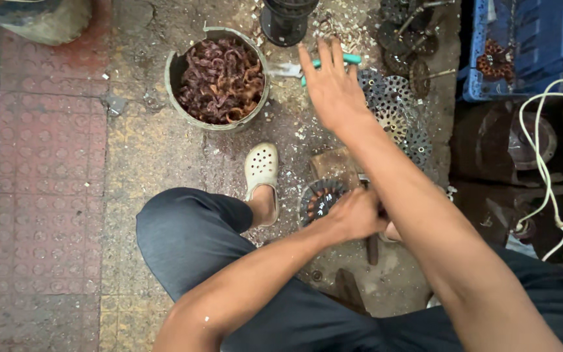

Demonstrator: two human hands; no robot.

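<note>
The person's left hand (356, 214) is low and near, curled with the fingers bent under and the knuckles up. Its bare forearm runs back toward the near left, the elbow bent close to the body. The right hand (330, 88) is stretched far out, palm down, fingers spread and pointing away. The right arm is nearly straight, slanting from the near right up to the far middle, and crosses above the left hand.

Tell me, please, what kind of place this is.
Probably a small scrap workshop on the floor, where old motors are taken apart. A bucket holds pulled copper wire, round metal motor cores lie in a pile, and the left hand steadies another core.
</note>
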